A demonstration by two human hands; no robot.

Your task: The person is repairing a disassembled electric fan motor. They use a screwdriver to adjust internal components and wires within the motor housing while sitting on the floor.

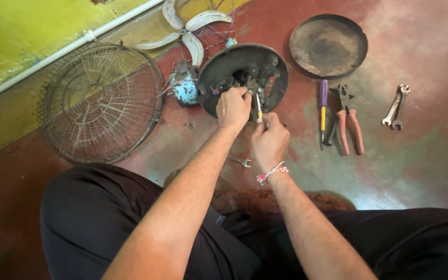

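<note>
A dark round metal pan (219, 65) full of several small rusty parts sits on the red floor in front of me. My left hand (233, 106) rests over its near edge, fingers pinching among the parts. Beside it, my right hand (269, 140) grips a small yellow-handled screwdriver (259, 106), its tip pointing into the pan. A red and white thread band circles my right wrist.
A wire fan guard (102, 103) lies at left, with white fan blades (187, 31) and a blue motor (185, 85) behind. At right lie an empty round pan (327, 45), a purple screwdriver (323, 106), orange-handled pliers (349, 127), wrenches (396, 107) and a small spanner (242, 162).
</note>
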